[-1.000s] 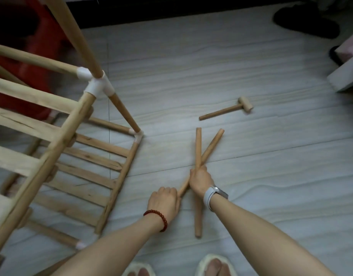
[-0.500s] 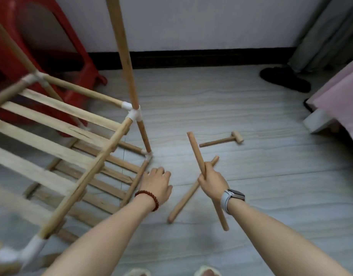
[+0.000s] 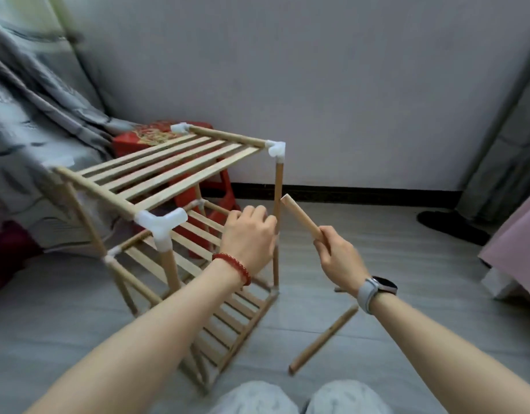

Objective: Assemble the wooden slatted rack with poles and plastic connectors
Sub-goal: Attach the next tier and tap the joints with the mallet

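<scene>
The wooden slatted rack (image 3: pixel 168 167) stands on the floor to the left, with a top shelf, lower slatted shelves and white plastic connectors (image 3: pixel 160 225) at its corners. My left hand (image 3: pixel 249 234) is at the rack's right front upright pole (image 3: pixel 278 186), with curled fingers closing on it halfway up. My right hand (image 3: pixel 338 258) grips a loose short pole (image 3: pixel 301 218), its free end pointing up-left towards that upright. A second loose pole (image 3: pixel 323 339) lies on the floor below my right forearm.
A red plastic stool (image 3: pixel 156 135) stands behind the rack by the wall. Grey curtain fabric hangs at far left. A black slipper (image 3: pixel 449 228) and a pink bed edge (image 3: pixel 521 249) lie to the right. My knees (image 3: pixel 287 395) are at the bottom.
My view has tilted up from the floor to the rack. My right hand lifted one pole off the floor. My left hand rose from the floor to the rack's upright.
</scene>
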`<state>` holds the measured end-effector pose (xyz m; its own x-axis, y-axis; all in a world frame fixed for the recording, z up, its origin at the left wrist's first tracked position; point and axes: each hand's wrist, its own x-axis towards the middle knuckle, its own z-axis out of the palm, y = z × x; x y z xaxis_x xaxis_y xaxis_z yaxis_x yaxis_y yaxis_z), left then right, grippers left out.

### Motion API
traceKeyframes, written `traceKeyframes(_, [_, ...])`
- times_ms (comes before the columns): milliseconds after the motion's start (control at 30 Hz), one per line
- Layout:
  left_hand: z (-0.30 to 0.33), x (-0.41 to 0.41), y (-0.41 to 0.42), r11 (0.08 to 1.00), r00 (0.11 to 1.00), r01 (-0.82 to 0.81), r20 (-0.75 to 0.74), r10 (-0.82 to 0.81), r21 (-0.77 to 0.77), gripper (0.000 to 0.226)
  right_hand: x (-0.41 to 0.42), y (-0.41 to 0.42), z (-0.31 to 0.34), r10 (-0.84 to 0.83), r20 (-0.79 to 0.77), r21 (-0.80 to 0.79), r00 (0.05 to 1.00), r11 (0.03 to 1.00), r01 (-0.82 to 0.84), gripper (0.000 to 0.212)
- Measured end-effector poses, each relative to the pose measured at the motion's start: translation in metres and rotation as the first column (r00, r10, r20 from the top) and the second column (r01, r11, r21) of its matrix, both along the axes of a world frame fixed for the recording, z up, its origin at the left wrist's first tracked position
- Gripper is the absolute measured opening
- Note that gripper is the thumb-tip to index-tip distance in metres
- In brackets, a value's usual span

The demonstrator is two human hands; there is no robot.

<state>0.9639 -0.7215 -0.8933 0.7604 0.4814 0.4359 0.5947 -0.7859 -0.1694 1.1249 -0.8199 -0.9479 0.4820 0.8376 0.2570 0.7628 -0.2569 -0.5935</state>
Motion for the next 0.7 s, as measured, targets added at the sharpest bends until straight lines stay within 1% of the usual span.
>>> traceKeyframes(67, [0.025,-0.016,-0.004,0.995,0.998,-0.018,0.055,0.013,0.095,0.033,-0.007,0.002,0.015,0.02,0.021,0.052,1.0,0.998,-0.021,0.022])
traceKeyframes(133, [0.044,-0.035,-0.007,0.979,0.992,-0.057,0.123,0.033,0.196,0.024,-0.015,0.004,0.031,0.051,0.047,0.084,0.998,0.995,-0.055,0.028])
traceKeyframes(167, [0.05,-0.045,-0.006,0.971,0.985,-0.088,0.166,0.051,0.221,0.021,-0.021,0.008,0.039,0.073,0.057,0.107,0.996,0.991,-0.078,0.03])
traceKeyframes(233, [0.053,-0.062,-0.003,0.971,0.961,-0.159,0.252,0.111,0.177,0.019,-0.03,0.014,0.05,0.119,0.059,0.146,0.991,0.981,-0.127,0.031])
traceKeyframes(333, [0.046,-0.092,0.005,0.957,0.899,-0.285,0.36,0.249,0.05,0.023,-0.056,0.028,0.06,0.22,0.069,0.149,0.973,0.962,-0.228,0.029])
traceKeyframes(367, [0.044,-0.101,0.008,0.954,0.876,-0.301,0.394,0.277,0.001,0.025,-0.064,0.033,0.062,0.249,0.069,0.151,0.966,0.955,-0.257,0.028])
traceKeyframes(433, [0.041,-0.115,0.013,0.966,0.857,-0.245,0.447,0.255,-0.079,0.036,-0.078,0.04,0.068,0.292,0.114,0.138,0.95,0.942,-0.306,0.027])
traceKeyframes(500, [0.04,-0.129,0.017,0.987,0.857,-0.141,0.49,0.159,-0.073,0.043,-0.092,0.049,0.076,0.308,0.224,0.097,0.925,0.937,-0.335,0.028])
traceKeyframes(567, [0.039,-0.145,0.021,0.996,0.833,-0.056,0.546,0.085,-0.07,0.048,-0.103,0.054,0.085,0.317,0.332,0.065,0.888,0.932,-0.357,0.031])
traceKeyframes(633, [0.036,-0.167,0.028,0.996,0.782,-0.005,0.62,0.059,-0.09,0.047,-0.116,0.061,0.093,0.352,0.432,0.053,0.83,0.909,-0.413,0.032])
traceKeyframes(700, [0.031,-0.19,0.034,0.99,0.702,0.015,0.707,0.089,-0.14,0.04,-0.129,0.066,0.099,0.393,0.513,0.035,0.764,0.879,-0.476,0.031])
